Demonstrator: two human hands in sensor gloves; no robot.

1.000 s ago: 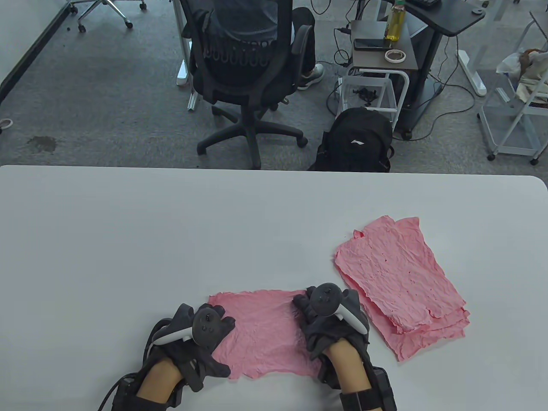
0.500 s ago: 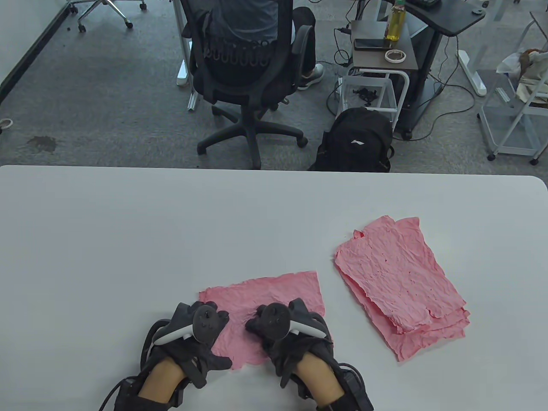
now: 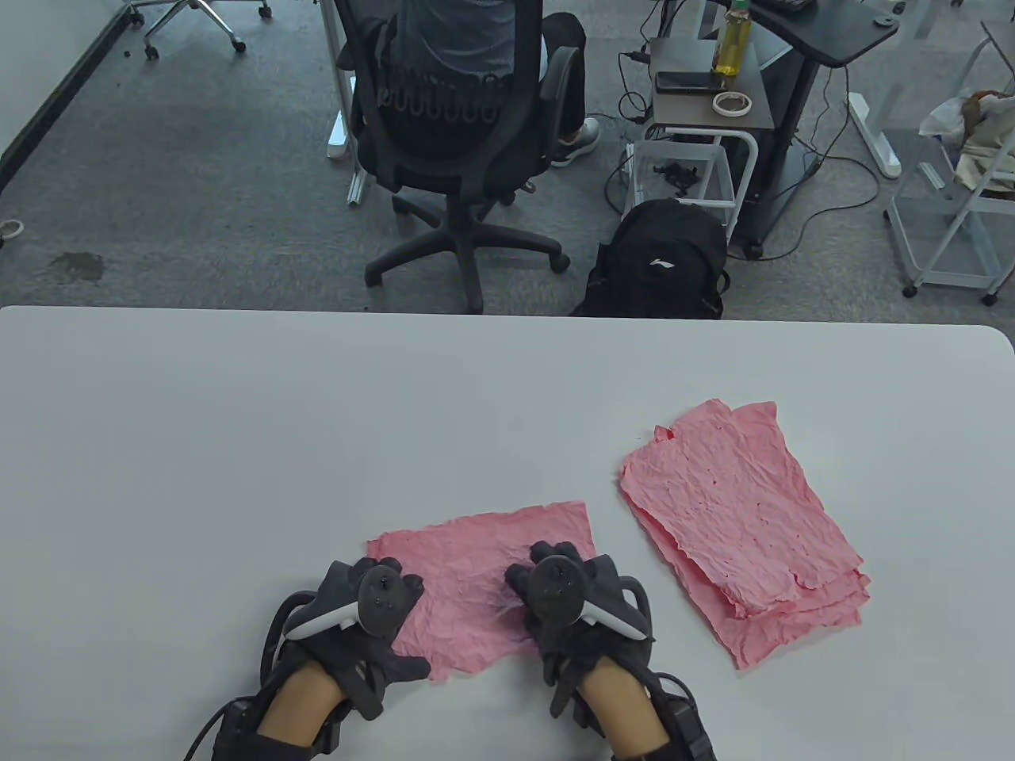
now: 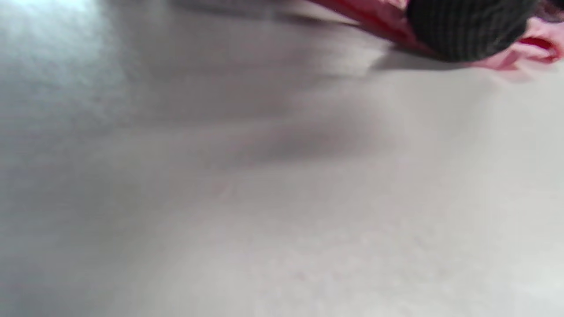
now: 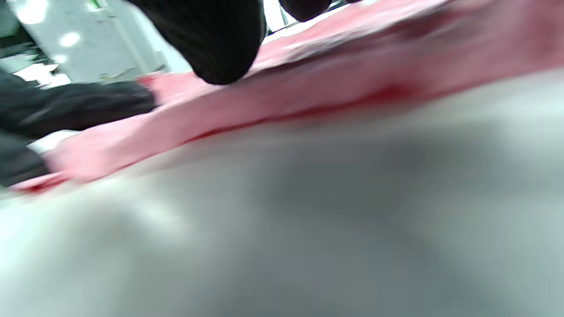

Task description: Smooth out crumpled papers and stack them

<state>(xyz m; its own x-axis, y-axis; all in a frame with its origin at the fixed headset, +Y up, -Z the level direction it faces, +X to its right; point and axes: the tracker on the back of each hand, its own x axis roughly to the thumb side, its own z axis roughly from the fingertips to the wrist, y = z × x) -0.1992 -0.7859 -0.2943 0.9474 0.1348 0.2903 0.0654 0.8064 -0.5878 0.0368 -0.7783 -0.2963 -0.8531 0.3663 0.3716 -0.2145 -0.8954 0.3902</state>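
Note:
A wrinkled pink paper (image 3: pixel 468 563) lies flat on the white table (image 3: pixel 238 444) near the front edge. My left hand (image 3: pixel 373 614) presses its left part with the fingers spread. My right hand (image 3: pixel 567 606) rests on its right part, fingers straight and pointing away from me. In the left wrist view a gloved fingertip (image 4: pixel 467 31) lies on the paper's edge (image 4: pixel 533 48). The right wrist view shows a fingertip (image 5: pixel 211 44) above the pink sheet (image 5: pixel 308 92). A stack of flattened pink papers (image 3: pixel 737 523) sits to the right, apart from both hands.
Beyond the table's far edge stand an office chair (image 3: pixel 452 119) with a person seated in it, a black backpack (image 3: pixel 662 261) on the floor and a small cart (image 3: pixel 706 103). The table's left and far parts are bare.
My right hand slid from the paper's right edge toward the middle, then back a little to the right. The sheet shifted slightly left and its right corner is uncovered. My left hand stayed put.

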